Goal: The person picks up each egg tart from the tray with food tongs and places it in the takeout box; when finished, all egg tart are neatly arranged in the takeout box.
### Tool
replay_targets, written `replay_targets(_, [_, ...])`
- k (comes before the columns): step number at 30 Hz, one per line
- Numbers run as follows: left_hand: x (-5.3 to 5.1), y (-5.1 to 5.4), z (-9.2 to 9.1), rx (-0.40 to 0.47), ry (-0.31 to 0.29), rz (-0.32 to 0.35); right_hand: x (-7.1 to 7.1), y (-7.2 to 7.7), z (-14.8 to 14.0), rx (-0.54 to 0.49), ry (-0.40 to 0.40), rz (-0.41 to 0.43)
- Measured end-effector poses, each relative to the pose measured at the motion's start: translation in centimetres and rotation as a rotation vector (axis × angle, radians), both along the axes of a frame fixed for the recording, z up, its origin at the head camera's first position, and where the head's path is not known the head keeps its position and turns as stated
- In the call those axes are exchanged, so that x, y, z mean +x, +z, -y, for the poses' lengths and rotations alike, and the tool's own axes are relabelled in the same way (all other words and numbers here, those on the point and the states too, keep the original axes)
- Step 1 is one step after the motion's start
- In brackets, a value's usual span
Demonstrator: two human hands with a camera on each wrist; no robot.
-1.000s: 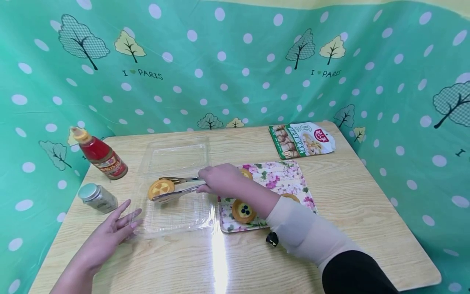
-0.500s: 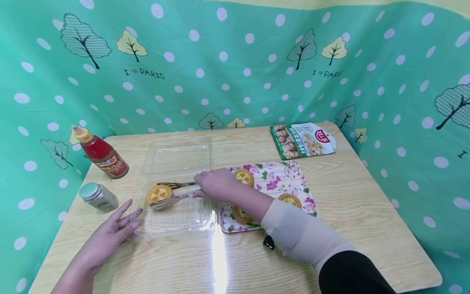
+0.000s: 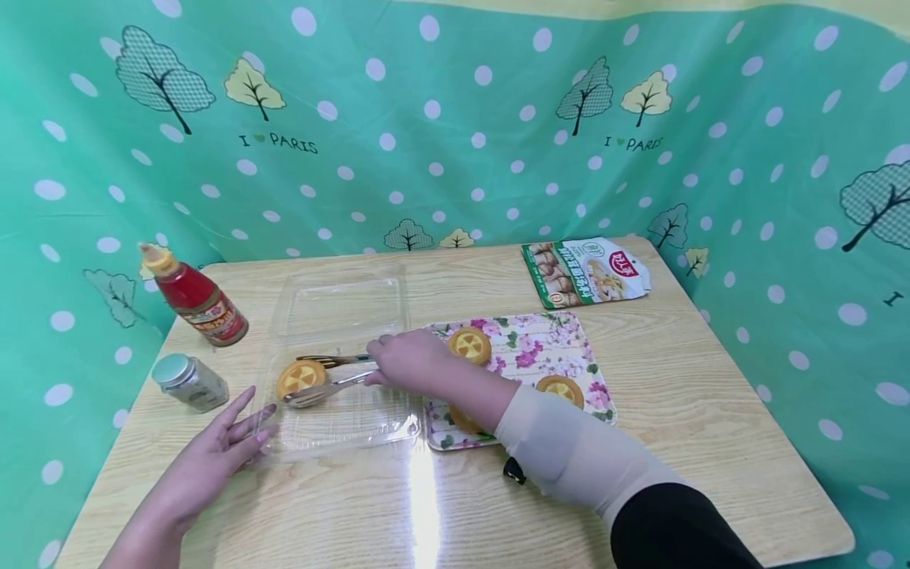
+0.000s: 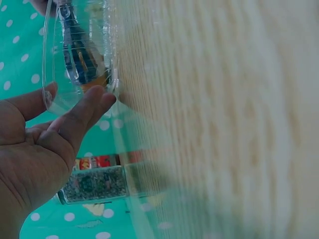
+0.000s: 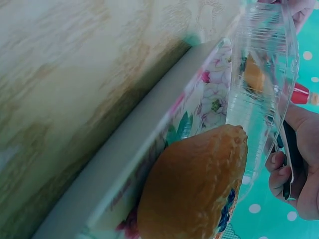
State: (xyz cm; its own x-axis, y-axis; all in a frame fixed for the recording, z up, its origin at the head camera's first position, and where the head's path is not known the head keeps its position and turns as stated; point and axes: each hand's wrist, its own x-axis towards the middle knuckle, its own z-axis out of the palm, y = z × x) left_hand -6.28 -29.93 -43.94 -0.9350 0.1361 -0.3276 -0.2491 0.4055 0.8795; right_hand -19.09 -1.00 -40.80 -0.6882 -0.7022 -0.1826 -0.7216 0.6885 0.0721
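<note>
We see a dotted green cloth (image 3: pixel 455 225) closing off the back and sides of a wooden table (image 3: pixel 711 419). A clear plastic container (image 3: pixel 355 419) lies on it, lid folded open towards the cloth, just left of a flowered tray (image 3: pixel 529 356). The right forearm, in a pale sleeve (image 3: pixel 576 442), crosses the tray and blocks part of our view of it. A food packet (image 3: pixel 586 271) lies beyond the tray; a red sauce bottle (image 3: pixel 202 308) stands left of the lid.

We see the left hand (image 3: pixel 220 446) with fingers extended, touching the container's near left corner. The right hand (image 3: pixel 412 359) grips metal tongs (image 3: pixel 323 390), their arms parted around a tart; whether they squeeze it we cannot tell. A lidded jar (image 3: pixel 190 383) stands near the left fingertips.

That tart (image 3: pixel 298 378) is inside the container, near its left wall. Three tray tarts (image 3: pixel 469 346) show, the nearest partly hidden by the forearm.
</note>
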Motion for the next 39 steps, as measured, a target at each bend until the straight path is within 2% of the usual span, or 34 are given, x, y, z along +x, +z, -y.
replay_targets(9, [0.1, 0.0, 0.0, 0.031, -0.002, -0.021, 0.2, 0.3, -0.4, -0.037, 0.021, -0.048])
replay_targets(15, [0.1, 0.1, 0.0, 0.068, 0.001, -0.02, 0.3, 0.7, -1.1, -0.042, 0.001, -0.032])
replay_targets(31, [0.2, -0.1, -0.1, 0.058, 0.008, -0.008, 0.2, 2.0, -3.8, -0.051, -0.013, 0.001])
replay_targets(39, [0.4, -0.2, 0.0, 0.086, 0.004, -0.002, 0.1, 3.0, -6.7, -0.129, -0.05, 0.047])
